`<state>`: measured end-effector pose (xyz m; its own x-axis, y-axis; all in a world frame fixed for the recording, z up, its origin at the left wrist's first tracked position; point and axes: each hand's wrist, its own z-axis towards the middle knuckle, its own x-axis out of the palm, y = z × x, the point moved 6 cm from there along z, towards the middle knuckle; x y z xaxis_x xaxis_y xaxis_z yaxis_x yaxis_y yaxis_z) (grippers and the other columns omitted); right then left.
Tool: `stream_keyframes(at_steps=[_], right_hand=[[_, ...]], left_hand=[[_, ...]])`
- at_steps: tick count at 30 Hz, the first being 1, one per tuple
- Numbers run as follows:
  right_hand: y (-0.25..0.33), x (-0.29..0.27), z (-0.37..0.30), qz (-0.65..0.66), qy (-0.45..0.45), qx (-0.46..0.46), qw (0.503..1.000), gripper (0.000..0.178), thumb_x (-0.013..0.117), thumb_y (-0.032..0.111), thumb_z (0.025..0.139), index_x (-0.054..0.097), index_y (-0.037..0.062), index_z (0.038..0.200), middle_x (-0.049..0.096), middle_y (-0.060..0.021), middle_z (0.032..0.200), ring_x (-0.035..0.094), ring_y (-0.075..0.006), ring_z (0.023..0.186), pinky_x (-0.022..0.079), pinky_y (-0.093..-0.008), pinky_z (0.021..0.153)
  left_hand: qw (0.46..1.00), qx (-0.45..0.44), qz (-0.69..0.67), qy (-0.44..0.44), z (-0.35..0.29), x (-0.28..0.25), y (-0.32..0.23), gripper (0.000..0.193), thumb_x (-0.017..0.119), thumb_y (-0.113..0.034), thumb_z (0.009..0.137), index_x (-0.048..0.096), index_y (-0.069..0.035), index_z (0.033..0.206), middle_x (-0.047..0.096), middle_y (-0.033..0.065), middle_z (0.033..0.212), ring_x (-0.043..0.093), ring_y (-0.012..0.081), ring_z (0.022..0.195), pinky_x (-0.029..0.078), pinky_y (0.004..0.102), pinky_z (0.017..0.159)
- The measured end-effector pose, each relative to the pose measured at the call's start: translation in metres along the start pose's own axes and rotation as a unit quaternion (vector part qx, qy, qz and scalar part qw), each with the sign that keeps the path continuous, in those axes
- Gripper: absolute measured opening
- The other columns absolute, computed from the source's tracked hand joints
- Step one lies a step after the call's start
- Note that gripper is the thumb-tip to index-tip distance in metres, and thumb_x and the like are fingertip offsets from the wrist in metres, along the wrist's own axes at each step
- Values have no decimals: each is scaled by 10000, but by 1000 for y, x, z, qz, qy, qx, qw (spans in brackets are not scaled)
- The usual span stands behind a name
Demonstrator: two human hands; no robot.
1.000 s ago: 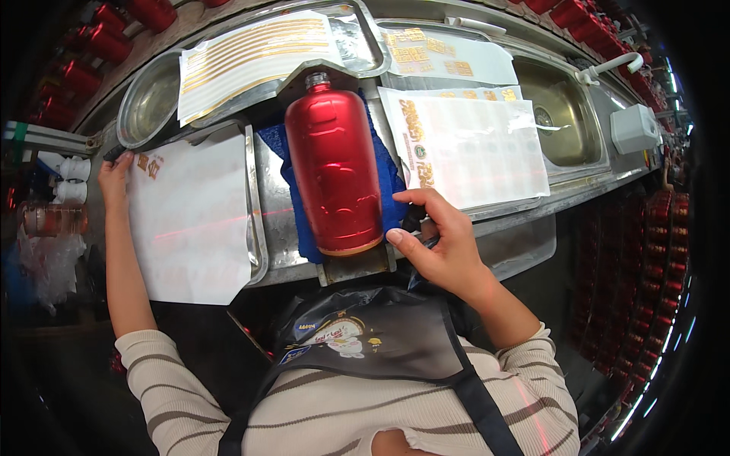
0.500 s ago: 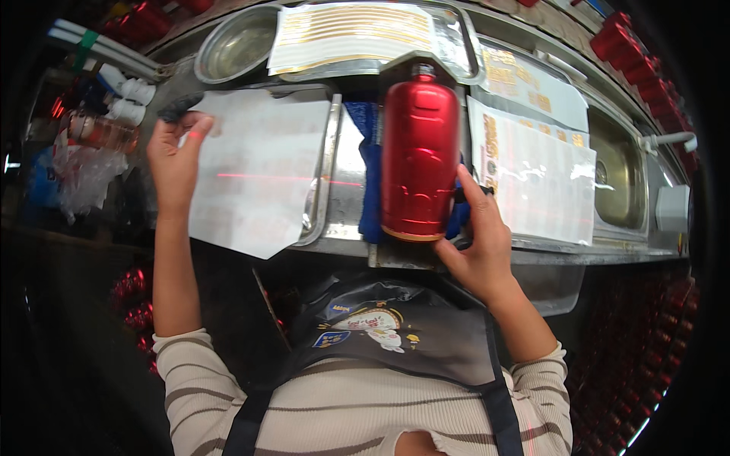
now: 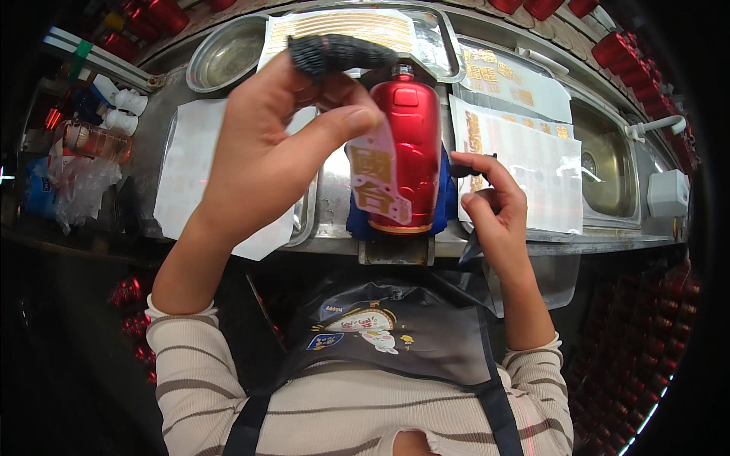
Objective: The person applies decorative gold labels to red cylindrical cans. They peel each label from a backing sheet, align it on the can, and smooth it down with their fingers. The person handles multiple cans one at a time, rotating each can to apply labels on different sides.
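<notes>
My left hand (image 3: 266, 144), with a black ribbed cover on its index finger, pinches a small translucent decal (image 3: 372, 178) bearing gold characters. The decal hangs in front of the left side of a red metallic bottle (image 3: 414, 152); whether it touches cannot be told. The bottle lies on a blue cloth (image 3: 441, 205) over a metal stand, its dark neck pointing away from me. Right of the bottle, my right hand (image 3: 498, 205) is curled, with a black cover on its index finger. A dark flat piece (image 3: 471, 247) pokes out below that hand; its kind is unclear.
White decal sheets (image 3: 205, 182) lie on a tray at left, and others (image 3: 540, 175) at right. A round metal bowl (image 3: 228, 57) and a tray of gold strips (image 3: 342, 34) stand behind. A sink (image 3: 604, 159) with a tap is far right. Several red bottles line the edges.
My left hand has come from the left sheet toward the bottle, now with a decal in its fingers. My right hand has moved off the bottle's side, and its fingers are more curled.
</notes>
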<state>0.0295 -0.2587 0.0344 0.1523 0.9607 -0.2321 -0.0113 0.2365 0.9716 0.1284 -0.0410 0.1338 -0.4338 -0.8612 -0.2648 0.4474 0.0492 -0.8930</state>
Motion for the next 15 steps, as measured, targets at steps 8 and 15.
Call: stream_keyframes(at_steps=[8,15], right_hand=[[-4,27,29,-16,-38,30,999,712,776,392,820,488,11,1348,565,-137,1224,587,-162,946,489,-265,738],[-8,29,33,35,-14,72,997,728,783,368,824,461,-7,1359,562,-145,1234,598,-142,873,495,-256,701]], left_hand=[[998,-45,-34,-32,35,38,59,201,709,-49,870,670,-17,1064,700,34,880,633,89,800,521,254,755],[998,-31,13,-51,39,34,64,193,709,-35,834,692,-14,1025,692,26,833,603,78,732,517,255,691]])
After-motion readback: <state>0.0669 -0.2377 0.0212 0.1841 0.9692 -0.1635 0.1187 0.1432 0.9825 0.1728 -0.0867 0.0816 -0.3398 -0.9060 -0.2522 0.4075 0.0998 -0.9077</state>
